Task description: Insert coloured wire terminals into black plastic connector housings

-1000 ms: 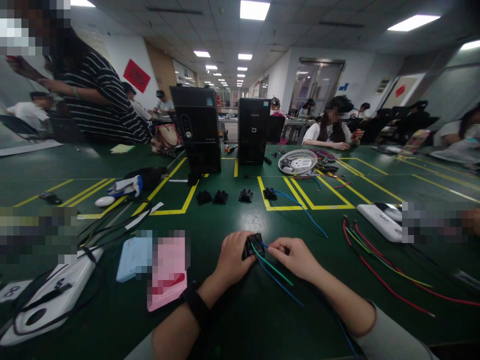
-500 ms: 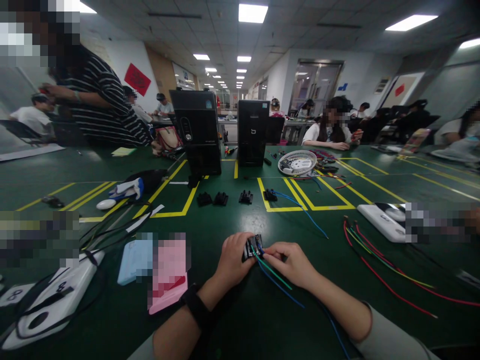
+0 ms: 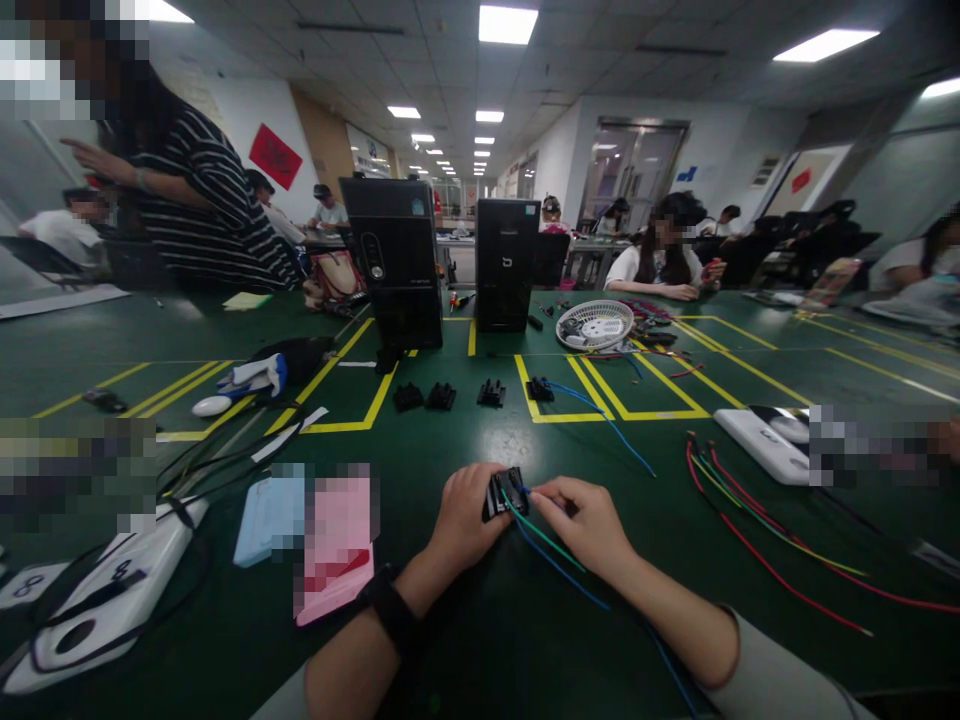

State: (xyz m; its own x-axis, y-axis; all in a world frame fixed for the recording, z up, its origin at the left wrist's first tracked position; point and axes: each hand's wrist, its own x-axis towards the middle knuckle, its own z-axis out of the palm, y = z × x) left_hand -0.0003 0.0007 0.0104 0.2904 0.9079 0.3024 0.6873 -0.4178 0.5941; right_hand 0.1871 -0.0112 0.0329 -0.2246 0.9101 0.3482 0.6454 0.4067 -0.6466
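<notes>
My left hand (image 3: pixel 465 520) is closed around a small black connector block (image 3: pixel 505 492) just above the green table. My right hand (image 3: pixel 585 520) pinches a blue wire (image 3: pixel 559 567) right at the block's face. A green wire (image 3: pixel 551 540) also runs out of the block and trails toward me between my hands. Several more black connector blocks (image 3: pixel 442 396) lie in a row farther out, one of them (image 3: pixel 540 388) with blue wires attached.
A bundle of red, green and yellow wires (image 3: pixel 757 540) lies to the right beside a white device (image 3: pixel 765 440). Two black computer towers (image 3: pixel 397 260) and a white fan grille (image 3: pixel 596 323) stand farther back. White devices with black cables (image 3: pixel 105 590) lie at left. Other people sit and stand around the tables.
My right hand moved in from a little apart to the block's face and stays there, pinching the blue wire. My left hand keeps the block in about the same place.
</notes>
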